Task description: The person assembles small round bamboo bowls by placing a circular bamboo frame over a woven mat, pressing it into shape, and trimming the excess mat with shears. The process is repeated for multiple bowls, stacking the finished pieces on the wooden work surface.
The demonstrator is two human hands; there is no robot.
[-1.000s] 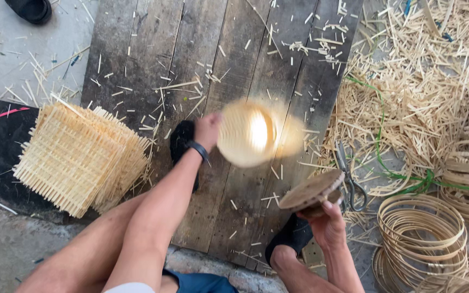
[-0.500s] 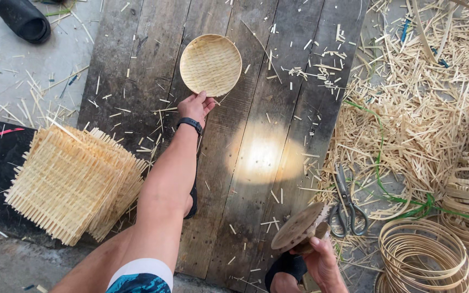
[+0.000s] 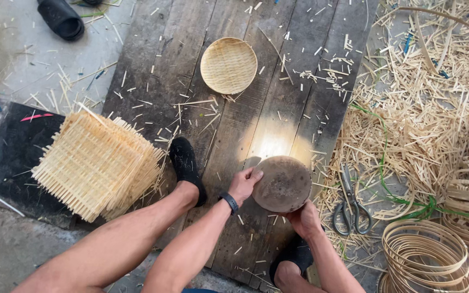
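Low in the frame's centre, the left hand [image 3: 243, 183] and right hand [image 3: 303, 218] both grip a round brown disc [image 3: 282, 183]. One finished woven tray [image 3: 228, 65] lies upper centre; stacked woven mats [image 3: 96, 165] wait at left.

Taking the round wooden disc [image 3: 282, 183] as the landmark: beyond it, the dark planks [image 3: 153, 59] lie open up to the woven round tray [image 3: 228, 65], strewn only with thin bamboo slivers — nothing tall between the two. To the disc's left, a foot in a black shoe [image 3: 185, 165] blocks the near path, and past it stands the stack of woven mats [image 3: 96, 163]. To its right, scissors [image 3: 349, 206] lie just beside — then heaped bamboo shavings [image 3: 424, 97] and coiled bamboo hoops [image 3: 427, 255].
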